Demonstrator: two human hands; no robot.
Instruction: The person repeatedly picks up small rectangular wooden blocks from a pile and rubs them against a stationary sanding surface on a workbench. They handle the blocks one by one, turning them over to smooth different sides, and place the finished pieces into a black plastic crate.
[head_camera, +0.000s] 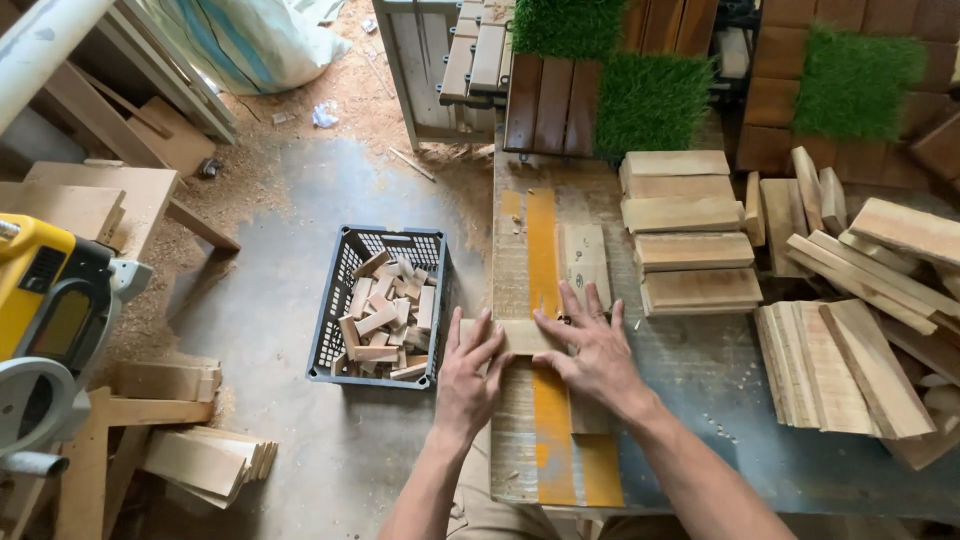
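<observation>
Both hands are lying flat on a short wood piece on the table. The left hand is pressing its left end, and the right hand is covering its right end. A dark crate full of wood bits is sitting on the floor just beside them. Stacked boards are resting farther back.

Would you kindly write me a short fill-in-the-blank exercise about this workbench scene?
1. Both hands, the left hand and the right hand, press flat on a small ____ block.
2. The dark plastic crate on the floor holds wooden ____.
3. The painted stripe along the bench top is ____.
4. Green patches of artificial ____ lie at the far end.

Missing words: wooden; offcuts; yellow; grass
</observation>
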